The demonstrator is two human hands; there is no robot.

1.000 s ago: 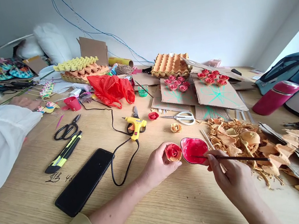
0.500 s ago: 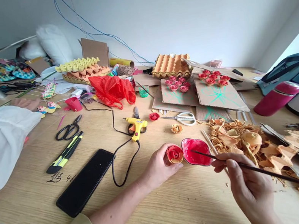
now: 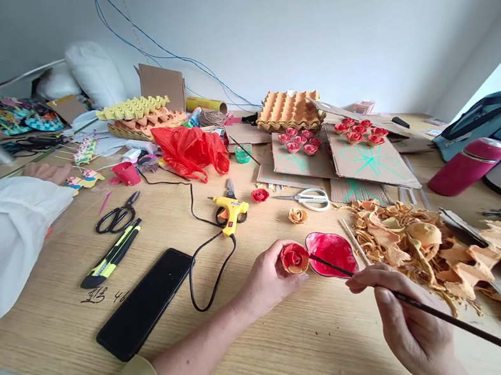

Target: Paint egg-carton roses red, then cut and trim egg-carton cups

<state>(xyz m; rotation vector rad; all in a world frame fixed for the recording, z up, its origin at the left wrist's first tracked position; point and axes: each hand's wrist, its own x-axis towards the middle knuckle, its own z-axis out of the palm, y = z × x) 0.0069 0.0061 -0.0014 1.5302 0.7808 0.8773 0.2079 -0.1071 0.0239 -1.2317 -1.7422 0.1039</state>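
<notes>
Left hand [image 3: 274,279]: fingers closed round a small layered rose of red-painted pulp with bare orange at its lower edge [image 3: 295,258], held bloom upward above the pale wood-grained bench [image 3: 263,366]. Right hand [image 3: 409,318]: clamped on a long, thin, dark-handled paintbrush [image 3: 471,324]; its tip lies over the left rim of the dish, just beside the rose, contact between them not clear. The two hands are apart.

Between them: one shallow, wavy-edged dish with a dark rim and red paint inside [image 3: 334,249].

Beyond the dish: one orange unpainted rose [image 3: 298,216]; one finished-looking all-red rose [image 3: 260,195]; one pair of white-handled scissors [image 3: 315,199].

Left of these: one yellow glue gun with black cord [image 3: 232,215], lying across a pair of black-handled scissors. Farther left: one black smartphone [image 3: 147,301], one yellow-and-black box cutter [image 3: 113,254], one pair of all-black-handled scissors [image 3: 116,219].

To the right: one heap of torn orange pulp scraps [image 3: 385,235].

Farther back: two brown cardboard sheets with green lines [image 3: 374,160], bearing clusters of red roses; one crumpled red plastic bag [image 3: 190,149].
</notes>
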